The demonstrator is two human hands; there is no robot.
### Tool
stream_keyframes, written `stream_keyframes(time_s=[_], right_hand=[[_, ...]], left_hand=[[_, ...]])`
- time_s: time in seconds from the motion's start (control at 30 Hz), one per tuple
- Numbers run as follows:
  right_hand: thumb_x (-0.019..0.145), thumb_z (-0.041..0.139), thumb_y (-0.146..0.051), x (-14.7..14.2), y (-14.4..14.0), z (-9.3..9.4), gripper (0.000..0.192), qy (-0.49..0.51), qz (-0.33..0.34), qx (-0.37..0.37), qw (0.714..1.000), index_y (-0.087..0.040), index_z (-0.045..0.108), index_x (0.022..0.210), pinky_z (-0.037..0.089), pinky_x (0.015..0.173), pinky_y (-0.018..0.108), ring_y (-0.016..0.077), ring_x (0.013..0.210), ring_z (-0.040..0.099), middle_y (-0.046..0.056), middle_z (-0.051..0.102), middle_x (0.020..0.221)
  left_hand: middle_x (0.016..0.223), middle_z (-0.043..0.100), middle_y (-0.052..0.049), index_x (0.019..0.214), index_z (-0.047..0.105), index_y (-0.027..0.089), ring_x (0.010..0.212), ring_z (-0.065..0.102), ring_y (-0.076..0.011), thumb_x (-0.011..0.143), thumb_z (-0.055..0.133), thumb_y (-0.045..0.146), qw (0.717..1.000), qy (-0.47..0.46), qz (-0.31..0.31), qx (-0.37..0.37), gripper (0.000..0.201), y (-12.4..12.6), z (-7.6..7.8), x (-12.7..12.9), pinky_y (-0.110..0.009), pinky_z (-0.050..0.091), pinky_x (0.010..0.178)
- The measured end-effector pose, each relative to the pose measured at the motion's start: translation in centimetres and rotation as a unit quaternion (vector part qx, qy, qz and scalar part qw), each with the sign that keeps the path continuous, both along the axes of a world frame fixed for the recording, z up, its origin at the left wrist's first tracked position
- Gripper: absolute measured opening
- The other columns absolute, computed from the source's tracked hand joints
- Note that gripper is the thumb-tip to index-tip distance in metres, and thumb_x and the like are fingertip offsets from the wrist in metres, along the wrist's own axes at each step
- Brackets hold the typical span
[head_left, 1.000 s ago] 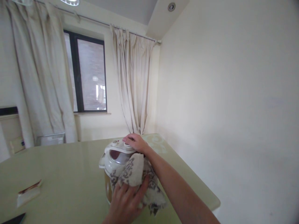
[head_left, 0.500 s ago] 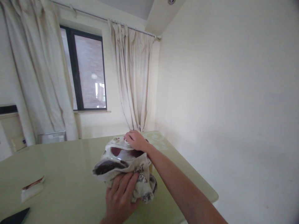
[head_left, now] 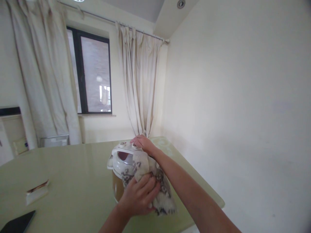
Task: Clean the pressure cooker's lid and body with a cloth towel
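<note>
The cooker [head_left: 118,187] stands upright near the table's [head_left: 80,174] right edge, its window [head_left: 122,156] facing the near edge. A patterned cloth [head_left: 165,195] hangs lengthwise down its front, bunched beneath the left hand's [head_left: 141,195] curled fingers. The right hand [head_left: 144,144] rests atop; whether its fingers grip, I can't tell. Its forearm crosses the cooker's right side. Leftward lies a packet [head_left: 37,192].

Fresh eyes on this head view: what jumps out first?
First, the patterned cloth bunched in the left hand, against the near side of a white-and-tan appliance on the pale green table. The right hand rests on the appliance's top. Behind, a dark-framed window stands between cream curtains.
</note>
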State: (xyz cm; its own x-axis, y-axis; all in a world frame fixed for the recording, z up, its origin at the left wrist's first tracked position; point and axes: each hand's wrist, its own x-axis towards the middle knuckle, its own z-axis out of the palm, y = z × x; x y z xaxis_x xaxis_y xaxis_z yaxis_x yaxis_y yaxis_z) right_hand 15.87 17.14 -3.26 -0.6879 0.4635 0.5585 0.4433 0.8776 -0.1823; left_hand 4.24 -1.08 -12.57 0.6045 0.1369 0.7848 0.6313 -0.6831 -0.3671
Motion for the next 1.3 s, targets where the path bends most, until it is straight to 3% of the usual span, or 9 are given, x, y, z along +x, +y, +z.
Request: stream_keyframes(time_s=[0.1, 0.23, 0.33, 0.47, 0.67, 0.9, 1.03, 1.17, 1.3], right_hand=[[0.112, 0.045, -0.037, 0.3, -0.8, 0.3, 0.038, 0.021, 0.008, -0.010, 1.000, -0.018, 0.077, 0.114, 0.043, 0.104, 0.036, 0.0213, 0.112, 0.064, 0.009, 0.077, 0.114], [0.111, 0.046, -0.045, 0.5, -1.5, 0.6, 0.042, 0.052, 0.015, -0.037, 0.998, -0.016, 0.077, 0.114, 0.045, 0.102, 0.035, 0.0216, 0.109, 0.067, 0.011, 0.078, 0.113], [0.112, 0.042, -0.043, 0.5, -1.4, 0.5, 0.043, 0.086, 0.022, -0.079, 0.993, -0.016, 0.076, 0.115, 0.047, 0.102, 0.035, 0.0211, 0.110, 0.068, 0.011, 0.078, 0.114], [0.112, 0.040, -0.039, 0.6, -1.0, 0.2, 0.042, 0.130, 0.023, -0.126, 0.983, -0.018, 0.076, 0.115, 0.047, 0.102, 0.033, 0.0190, 0.112, 0.068, 0.008, 0.078, 0.117], [0.111, 0.043, -0.039, 0.4, -0.9, 0.3, 0.040, 0.129, 0.001, -0.132, 0.983, -0.019, 0.077, 0.112, 0.047, 0.101, 0.033, 0.0196, 0.111, 0.068, 0.007, 0.079, 0.115], [0.103, 0.062, -0.046, 0.4, -0.5, 0.3, 0.032, 0.130, 0.038, -0.160, 0.978, -0.019, 0.078, 0.105, 0.050, 0.088, 0.028, 0.0183, 0.096, 0.071, 0.004, 0.078, 0.100], [0.097, 0.070, -0.044, 0.6, 0.0, 0.2, 0.027, 0.131, 0.051, -0.173, 0.975, -0.019, 0.079, 0.103, 0.050, 0.091, 0.029, 0.0196, 0.100, 0.070, 0.004, 0.079, 0.105], [0.100, 0.067, -0.046, 0.6, -0.1, 0.2, 0.030, 0.136, 0.062, -0.162, 0.975, -0.019, 0.079, 0.104, 0.049, 0.093, 0.031, 0.0202, 0.101, 0.070, 0.006, 0.078, 0.105], [0.099, 0.069, -0.051, 0.5, -1.1, 0.5, 0.033, 0.093, 0.053, -0.094, 0.990, -0.021, 0.077, 0.110, 0.045, 0.102, 0.034, 0.0208, 0.108, 0.067, 0.007, 0.076, 0.110]], left_hand=[[0.135, 0.072, -0.008, 0.132, 0.070, 0.031, 0.131, 0.061, -0.0261, 0.091, 0.059, 0.067, 0.998, 0.053, -0.032, 0.013, 0.055, 0.9, -0.4, -2.4, -0.037, 0.046, 0.098], [0.150, 0.063, -0.015, 0.137, 0.068, 0.025, 0.146, 0.049, -0.0367, 0.089, 0.056, 0.068, 0.994, -0.037, -0.017, -0.098, 0.065, 1.9, 1.2, -5.7, -0.052, 0.044, 0.114], [0.143, 0.067, -0.015, 0.131, 0.070, 0.022, 0.141, 0.055, -0.0353, 0.090, 0.057, 0.053, 0.976, -0.137, -0.026, -0.166, 0.053, 3.4, 1.7, -8.0, -0.053, 0.046, 0.116], [0.131, 0.072, -0.018, 0.131, 0.067, 0.018, 0.121, 0.068, -0.0354, 0.093, 0.053, 0.049, 0.936, -0.304, 0.035, -0.175, 0.051, 4.6, -0.2, -10.1, -0.055, 0.057, 0.103], [0.140, 0.066, -0.017, 0.134, 0.060, 0.021, 0.141, 0.054, -0.0394, 0.088, 0.060, 0.044, 0.962, -0.259, 0.025, -0.087, 0.052, 0.6, -2.9, -6.5, -0.059, 0.048, 0.111], [0.136, 0.072, -0.006, 0.126, 0.068, 0.030, 0.128, 0.063, -0.0321, 0.082, 0.072, 0.045, 0.972, -0.121, 0.127, -0.154, 0.046, -1.6, 2.1, 1.0, -0.045, 0.054, 0.088], [0.120, 0.077, -0.005, 0.113, 0.072, 0.028, 0.116, 0.067, -0.0293, 0.083, 0.074, 0.056, 0.985, 0.005, 0.083, -0.148, 0.041, -0.9, 2.4, 3.8, -0.050, 0.051, 0.097], [0.126, 0.076, -0.004, 0.128, 0.070, 0.030, 0.122, 0.065, -0.0266, 0.084, 0.072, 0.059, 0.992, 0.043, 0.043, -0.111, 0.053, -0.4, 0.3, 2.2, -0.046, 0.047, 0.105], [0.148, 0.066, -0.005, 0.150, 0.058, 0.031, 0.136, 0.057, -0.0277, 0.084, 0.070, 0.047, 0.996, -0.027, 0.027, -0.077, 0.069, -0.3, -1.4, -2.2, -0.040, 0.044, 0.110]])
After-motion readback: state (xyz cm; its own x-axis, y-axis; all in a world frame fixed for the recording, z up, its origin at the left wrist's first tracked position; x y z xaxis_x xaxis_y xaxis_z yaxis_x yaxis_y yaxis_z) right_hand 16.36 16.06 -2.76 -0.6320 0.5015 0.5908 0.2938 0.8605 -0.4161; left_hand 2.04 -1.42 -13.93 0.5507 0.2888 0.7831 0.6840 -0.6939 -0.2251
